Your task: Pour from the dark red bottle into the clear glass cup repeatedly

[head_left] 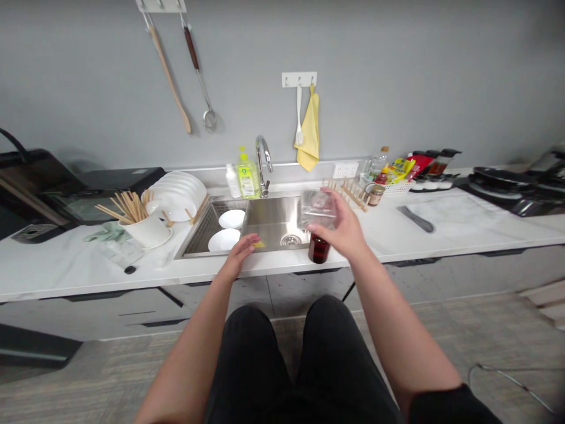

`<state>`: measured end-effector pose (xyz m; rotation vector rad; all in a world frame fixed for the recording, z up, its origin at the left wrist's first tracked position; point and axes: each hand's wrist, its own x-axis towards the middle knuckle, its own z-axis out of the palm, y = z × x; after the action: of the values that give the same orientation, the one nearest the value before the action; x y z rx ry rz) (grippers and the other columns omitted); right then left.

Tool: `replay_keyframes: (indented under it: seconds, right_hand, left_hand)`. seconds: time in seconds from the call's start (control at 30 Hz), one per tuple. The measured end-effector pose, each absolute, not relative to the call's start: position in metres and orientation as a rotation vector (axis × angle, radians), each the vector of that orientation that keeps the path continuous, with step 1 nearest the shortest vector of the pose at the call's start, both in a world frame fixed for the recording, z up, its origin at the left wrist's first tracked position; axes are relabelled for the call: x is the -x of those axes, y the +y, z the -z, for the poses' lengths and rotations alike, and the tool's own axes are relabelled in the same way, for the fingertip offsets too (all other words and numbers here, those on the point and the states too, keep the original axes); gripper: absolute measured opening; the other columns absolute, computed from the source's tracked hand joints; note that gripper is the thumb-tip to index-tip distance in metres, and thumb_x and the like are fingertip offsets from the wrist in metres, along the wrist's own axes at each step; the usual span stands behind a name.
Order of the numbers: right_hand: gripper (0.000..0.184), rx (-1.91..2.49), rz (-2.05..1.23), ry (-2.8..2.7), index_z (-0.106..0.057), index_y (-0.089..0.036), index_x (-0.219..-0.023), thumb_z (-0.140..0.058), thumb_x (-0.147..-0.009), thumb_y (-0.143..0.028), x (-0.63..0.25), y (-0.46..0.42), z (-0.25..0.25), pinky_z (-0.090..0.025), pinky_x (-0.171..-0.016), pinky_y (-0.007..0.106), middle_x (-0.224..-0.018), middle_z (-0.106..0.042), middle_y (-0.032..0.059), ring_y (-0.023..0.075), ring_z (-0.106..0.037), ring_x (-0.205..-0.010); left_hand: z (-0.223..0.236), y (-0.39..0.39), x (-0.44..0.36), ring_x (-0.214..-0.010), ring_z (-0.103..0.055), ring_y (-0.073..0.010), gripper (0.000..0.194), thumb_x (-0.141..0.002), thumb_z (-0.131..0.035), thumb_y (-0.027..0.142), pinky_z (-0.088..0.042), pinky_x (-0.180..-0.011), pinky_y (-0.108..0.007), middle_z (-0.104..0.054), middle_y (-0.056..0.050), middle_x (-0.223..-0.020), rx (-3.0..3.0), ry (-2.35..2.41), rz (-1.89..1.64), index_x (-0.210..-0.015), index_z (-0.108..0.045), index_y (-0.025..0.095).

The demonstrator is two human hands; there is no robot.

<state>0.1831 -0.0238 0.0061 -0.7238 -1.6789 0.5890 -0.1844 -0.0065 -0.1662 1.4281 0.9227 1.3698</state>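
My right hand [346, 227] is wrapped round a clear glass tumbler [315, 209], held tilted over the right edge of the steel sink [269, 221]. A dark red jar [318, 248] stands on the counter just below that hand. My left hand [241, 250] reaches over the sink's front rim, fingers stretched toward a small yellow sponge [259, 243] lying in the basin. Whether the fingertips touch the sponge is unclear. Two white bowls [227, 229] sit in the sink's left part.
A faucet [263, 159] and soap bottles [247, 176] stand behind the sink. Stacked white plates [179, 191] and a cup of chopsticks [141, 221] sit left. A wooden rack [351, 193], a condiment basket [397, 176], a dark utensil [415, 219] and a cooktop [516, 188] lie right.
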Motion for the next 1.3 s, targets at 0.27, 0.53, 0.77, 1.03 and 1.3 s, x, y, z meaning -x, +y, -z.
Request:
replay_keyframes:
  seconds: [0.27, 0.53, 0.77, 1.03, 1.3]
  right_hand:
    - [0.104, 0.930, -0.457, -1.362, -0.056, -0.035, -0.159, -0.104, -0.071, -0.064, -0.330, 0.040, 0.064, -0.064, -0.114, 0.062, -0.152, -0.069, 0.0110, 0.0375, -0.071, -0.136]
    - [0.081, 1.174, -0.673, -1.249, -0.062, -0.028, -0.121, -0.103, -0.058, -0.058, -0.319, 0.056, 0.159, -0.067, -0.101, 0.056, -0.118, -0.077, 0.0086, 0.0325, -0.076, -0.111]
    - [0.076, 1.357, -0.535, -1.413, -0.061, -0.028, -0.120, -0.097, -0.068, -0.069, -0.315, 0.056, 0.178, -0.066, -0.093, 0.050, -0.117, -0.077, 0.0095, 0.0288, -0.075, -0.096]
    - [0.073, 1.334, -0.516, -1.490, -0.063, -0.027, -0.119, -0.093, -0.072, -0.074, -0.315, 0.050, 0.172, -0.066, -0.093, 0.049, -0.113, -0.079, 0.0076, 0.0270, -0.074, -0.092]
    - [0.076, 1.319, -0.505, -1.499, -0.064, -0.027, -0.121, -0.095, -0.071, -0.075, -0.315, 0.051, 0.174, -0.066, -0.099, 0.051, -0.118, -0.080, 0.0090, 0.0286, -0.076, -0.098]
  left_hand:
    - [0.162, -0.008, 0.182, -0.147, -0.069, -0.0373, 0.053, -0.094, -0.087, 0.052, -0.044, -0.134, -0.057, -0.081, -0.012, -0.144, -1.462, 0.979, -1.342, -0.138, -0.080, 0.025]
    - [0.161, -0.005, 0.182, -0.150, -0.066, -0.0388, 0.068, -0.090, -0.089, 0.050, -0.049, -0.129, -0.058, -0.076, -0.015, -0.152, -1.561, 1.025, -1.255, -0.151, -0.073, 0.026]
    - [0.158, 0.001, 0.115, -0.152, -0.065, -0.0411, 0.103, -0.081, -0.099, 0.051, -0.049, -0.129, -0.066, -0.064, -0.022, -0.166, -1.788, 1.179, -1.266, -0.170, -0.052, 0.026]
    - [0.153, 0.007, -0.030, -0.153, -0.065, -0.0394, 0.124, -0.070, -0.108, 0.036, -0.051, -0.130, -0.059, -0.067, -0.020, -0.163, -1.765, 1.063, -1.198, -0.174, -0.043, 0.026]
    - [0.151, 0.006, -0.039, -0.129, -0.079, -0.0357, 0.084, -0.069, -0.107, 0.036, -0.058, -0.122, -0.056, -0.082, -0.013, -0.136, -1.758, 1.138, -1.205, -0.142, -0.069, 0.021]
